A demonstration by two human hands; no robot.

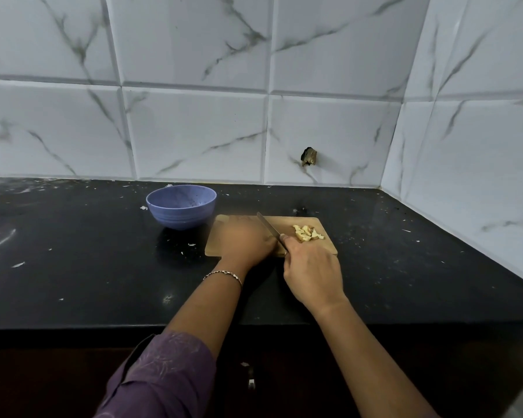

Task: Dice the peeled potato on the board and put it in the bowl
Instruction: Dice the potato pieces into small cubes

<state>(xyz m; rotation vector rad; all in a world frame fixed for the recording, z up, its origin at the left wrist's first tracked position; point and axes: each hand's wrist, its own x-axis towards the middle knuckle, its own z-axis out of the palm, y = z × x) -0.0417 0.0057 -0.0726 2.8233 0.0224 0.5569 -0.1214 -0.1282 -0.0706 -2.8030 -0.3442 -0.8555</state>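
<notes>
A wooden cutting board (pixel 323 248) lies on the black counter. A small pile of diced potato pieces (pixel 308 232) sits at its right side. My right hand (pixel 313 273) grips the handle of a knife (pixel 269 226), its blade angled up and left across the board. My left hand (pixel 245 239) is curled over the left part of the board beside the blade; what lies under it is hidden. A blue bowl (pixel 181 210) stands just left of the board and looks empty.
The black counter (pixel 88 267) carries scattered white specks and scraps. Marble-look tiled walls close off the back and the right side, meeting in a corner. A dark hole (pixel 309 156) marks the back wall. The counter's front edge runs below my forearms.
</notes>
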